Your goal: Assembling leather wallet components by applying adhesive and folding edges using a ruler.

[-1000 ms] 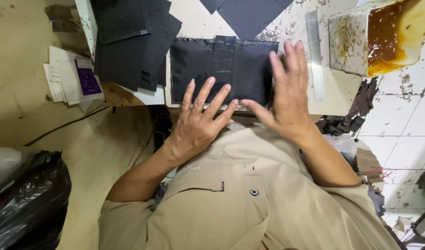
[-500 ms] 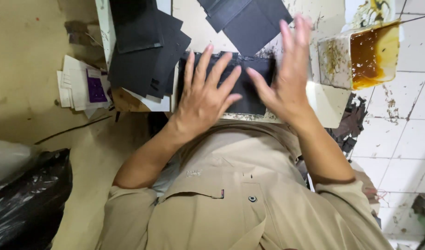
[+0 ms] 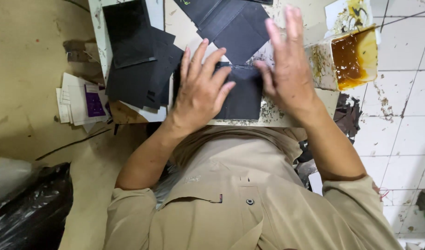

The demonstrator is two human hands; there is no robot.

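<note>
A flat black leather piece (image 3: 244, 95) lies on the small work table (image 3: 272, 115) in front of me. My left hand (image 3: 201, 90) rests flat on its left part, fingers spread. My right hand (image 3: 288, 69) presses its right edge, fingers straight and pointing away from me. Neither hand grips anything.
A stack of black cut pieces (image 3: 133, 55) lies at the table's left, more black pieces (image 3: 231, 23) at the back. An open tub of brown glue (image 3: 353, 58) stands at the right. Papers (image 3: 80, 99) lie on the floor at left, a black bag (image 3: 32, 208) at bottom left.
Both hands have slid forward over the black piece, and the view has shifted so that the table sits lower and nearer.
</note>
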